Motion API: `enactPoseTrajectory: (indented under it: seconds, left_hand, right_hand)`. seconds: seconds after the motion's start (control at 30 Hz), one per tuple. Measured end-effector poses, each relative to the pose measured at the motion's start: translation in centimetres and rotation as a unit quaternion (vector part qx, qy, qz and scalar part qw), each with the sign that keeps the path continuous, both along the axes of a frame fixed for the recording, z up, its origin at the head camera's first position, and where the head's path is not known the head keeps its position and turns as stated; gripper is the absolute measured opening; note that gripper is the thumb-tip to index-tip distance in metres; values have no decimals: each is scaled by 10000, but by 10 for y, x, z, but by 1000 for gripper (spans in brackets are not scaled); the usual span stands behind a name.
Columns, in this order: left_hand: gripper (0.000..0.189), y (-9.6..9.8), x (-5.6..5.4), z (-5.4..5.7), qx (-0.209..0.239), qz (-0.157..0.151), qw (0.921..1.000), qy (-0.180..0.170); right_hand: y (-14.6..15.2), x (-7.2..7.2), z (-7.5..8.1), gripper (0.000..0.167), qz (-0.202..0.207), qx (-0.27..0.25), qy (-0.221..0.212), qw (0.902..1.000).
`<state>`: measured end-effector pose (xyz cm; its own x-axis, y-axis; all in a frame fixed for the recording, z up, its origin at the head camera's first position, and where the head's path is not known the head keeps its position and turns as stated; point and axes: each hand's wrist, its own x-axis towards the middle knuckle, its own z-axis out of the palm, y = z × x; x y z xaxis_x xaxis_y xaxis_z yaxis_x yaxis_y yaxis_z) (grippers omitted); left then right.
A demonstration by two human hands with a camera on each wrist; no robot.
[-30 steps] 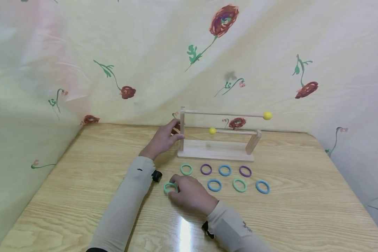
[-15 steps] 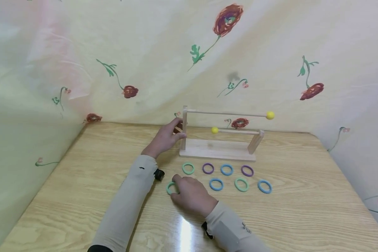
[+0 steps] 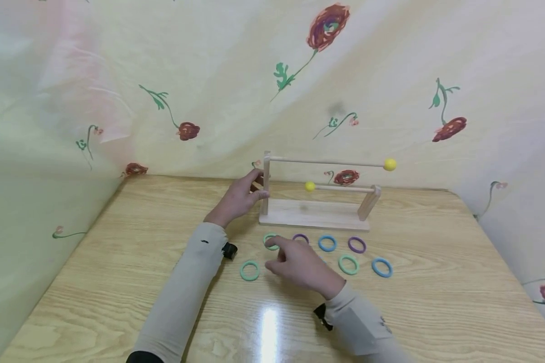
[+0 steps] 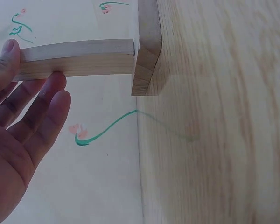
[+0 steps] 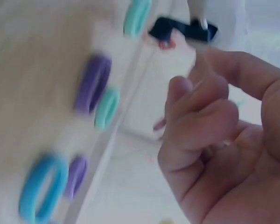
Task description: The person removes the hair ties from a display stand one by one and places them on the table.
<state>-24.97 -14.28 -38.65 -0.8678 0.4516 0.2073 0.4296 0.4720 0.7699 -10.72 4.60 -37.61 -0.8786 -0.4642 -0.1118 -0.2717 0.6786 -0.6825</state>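
My left hand (image 3: 236, 200) holds the left post (image 4: 88, 58) of a pale wooden stand (image 3: 313, 217), thumb on one side and fingers on the other. Over the rings hovers my right hand (image 3: 305, 267), fingers loosely bent, thumb and index finger apart, nothing between them. A mint green ring (image 3: 250, 279) lies flat to its left. Under its index finger shows another mint ring (image 3: 265, 241), partly covered. Behind the knuckles a purple ring (image 3: 301, 235) peeks out. A blue ring in the front row is almost wholly hidden by the hand.
Rightward lie a blue ring (image 3: 328, 251), a purple ring (image 3: 358, 252), a mint ring (image 3: 348, 273) and another blue ring (image 3: 384, 276). Two horizontal rods on the stand end in yellow balls, one upper (image 3: 389, 164), one lower (image 3: 310, 186). Flowered cloth (image 3: 236, 91) hangs behind the table.
My right hand has come away from the front-left mint ring, which stays on the table, and moved right and slightly farther back. The left hand keeps its hold on the post.
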Motion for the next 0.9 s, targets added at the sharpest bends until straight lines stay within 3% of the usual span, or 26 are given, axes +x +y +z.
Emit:
enactPoseTrajectory:
  seconds: [0.13, 0.33, 0.6, 0.9]
  left_hand:
    - [41, -3, 0, 2, -69, 39, 9999, -99]
    - [44, -10, -1, 2, -117, 165, 9996, -187]
    - [43, -12, 1, 2, -93, 190, 9996, -191]
    - [42, -13, 1, 3, -61, 98, 9999, -45]
  right_hand:
    - [8, 6, 1, 31, 503, -48, 157, 9986]
    - [-20, 26, -8, 46, 1598, 572, -256, 9852]
    - [-41, 37, -14, 54, 1629, 1211, 12, 9792]
    - [-34, 34, -13, 46, 1617, 1120, -52, 9804]
